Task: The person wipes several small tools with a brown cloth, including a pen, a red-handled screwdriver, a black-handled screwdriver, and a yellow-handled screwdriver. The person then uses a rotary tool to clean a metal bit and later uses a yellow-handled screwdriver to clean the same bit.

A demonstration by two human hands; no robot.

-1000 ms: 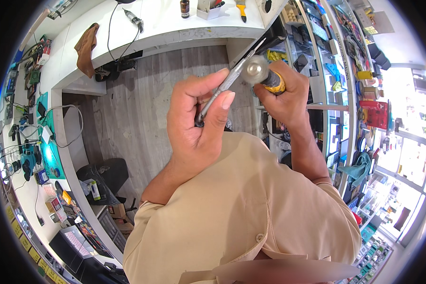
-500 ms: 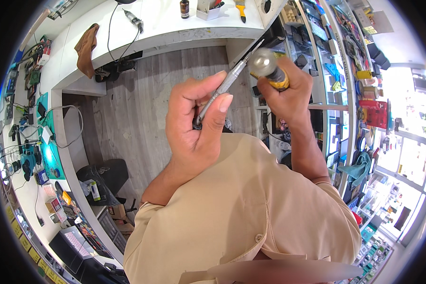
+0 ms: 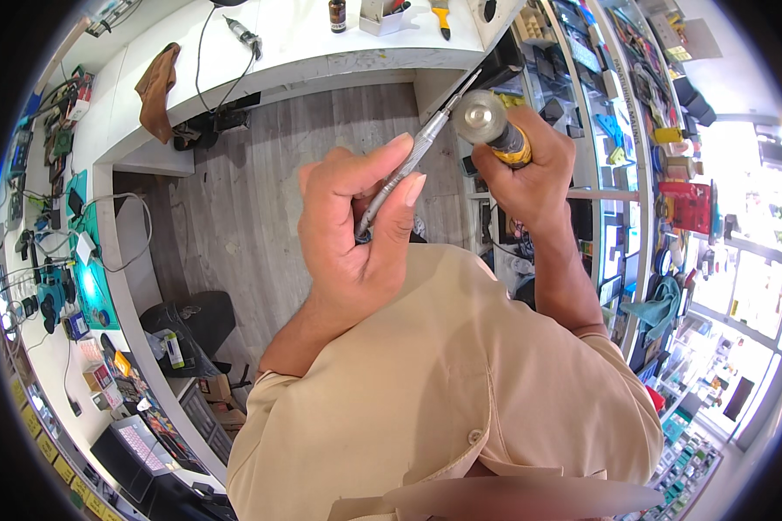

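Observation:
My left hand is closed round a slim silver pen-shaped tool, pinched between thumb and fingers. Its thin tip slants up and to the right. My right hand grips a yellow-and-black tool with a round, shiny, see-through end facing up; its exact kind does not show. The silver tool's front part lies just left of that round end, and whether they touch I cannot tell. Both hands are held up in front of my chest, above the wooden floor.
Ahead is a white workbench with a brown cloth, a corded handpiece, a small dark bottle and a yellow brush. A black stool stands at left, near a cluttered side counter. Glass shelves line the right.
The round end in my right hand has tilted slightly and shows more sharply now. My left hand and the silver tool have shifted a little to the left.

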